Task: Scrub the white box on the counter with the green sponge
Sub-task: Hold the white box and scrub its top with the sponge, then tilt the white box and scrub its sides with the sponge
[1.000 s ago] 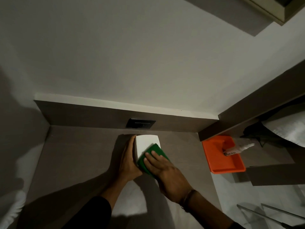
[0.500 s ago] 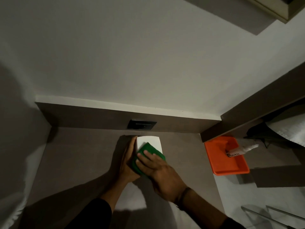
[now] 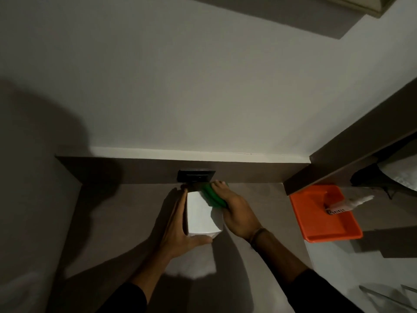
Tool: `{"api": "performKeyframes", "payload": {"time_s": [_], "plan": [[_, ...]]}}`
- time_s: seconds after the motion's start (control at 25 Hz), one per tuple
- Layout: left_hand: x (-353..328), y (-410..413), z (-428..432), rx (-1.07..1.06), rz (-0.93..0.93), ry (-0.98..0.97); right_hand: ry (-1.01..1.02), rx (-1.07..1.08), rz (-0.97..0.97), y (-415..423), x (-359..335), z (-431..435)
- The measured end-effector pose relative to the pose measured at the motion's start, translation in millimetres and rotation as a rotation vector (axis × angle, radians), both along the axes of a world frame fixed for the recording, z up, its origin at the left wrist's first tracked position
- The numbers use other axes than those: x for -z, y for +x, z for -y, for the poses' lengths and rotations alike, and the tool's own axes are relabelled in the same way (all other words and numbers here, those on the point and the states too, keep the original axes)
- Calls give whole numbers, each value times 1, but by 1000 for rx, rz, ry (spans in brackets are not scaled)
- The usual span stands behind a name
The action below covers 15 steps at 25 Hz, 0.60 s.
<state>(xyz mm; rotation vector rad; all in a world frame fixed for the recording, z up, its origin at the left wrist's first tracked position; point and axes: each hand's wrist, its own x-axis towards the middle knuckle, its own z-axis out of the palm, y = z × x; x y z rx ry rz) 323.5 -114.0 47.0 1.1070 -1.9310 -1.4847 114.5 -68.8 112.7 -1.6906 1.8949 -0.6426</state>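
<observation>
Now the right hand (image 3: 237,213) fingers clamp the green sponge (image 3: 212,196) on the white box (image 3: 199,213) at its 1 o'clock corner; left hand (image 3: 178,229) fingers lie flat, bracing its 9 o'clock side on the desk (image 3: 117,222).

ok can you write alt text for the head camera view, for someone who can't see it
A person's right hand presses a green sponge on the far top edge of a white box on a dim brown counter, while the left hand steadies the box's side. An orange tray holding a small bottle sits to the right.
</observation>
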Motion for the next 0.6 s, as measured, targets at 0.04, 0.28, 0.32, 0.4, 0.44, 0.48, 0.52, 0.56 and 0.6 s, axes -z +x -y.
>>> {"api": "performKeyframes", "payload": {"time_s": [0.04, 0.28, 0.32, 0.4, 0.44, 0.48, 0.52, 0.56, 0.6], "plan": [[-13, 3, 0, 20, 37, -21, -34, 112, 135, -7, 3, -17], [-53, -45, 5, 85, 444, -578, -135, 1069, 1113, -9, 26, -117], [-49, -58, 4, 111, 542, -650, -190, 1148, 1357, -7, 34, -127], [-36, -69, 4, 142, 696, -706, -304, 1215, 1749, 4, 42, -138], [-30, -70, 4, 169, 740, -707, -354, 1225, 1875, 13, 44, -143], [-25, -70, 6, 202, 761, -710, -404, 1219, 1946, 21, 46, -146], [-23, -69, 9, 244, 779, -707, -447, 1206, 1957, 28, 46, -147], [-22, -69, 13, 293, 769, -744, -472, 1203, 1904, 34, 45, -147], [-19, -66, 18, 353, 699, -830, -484, 1226, 1805, 39, 44, -145]]}}
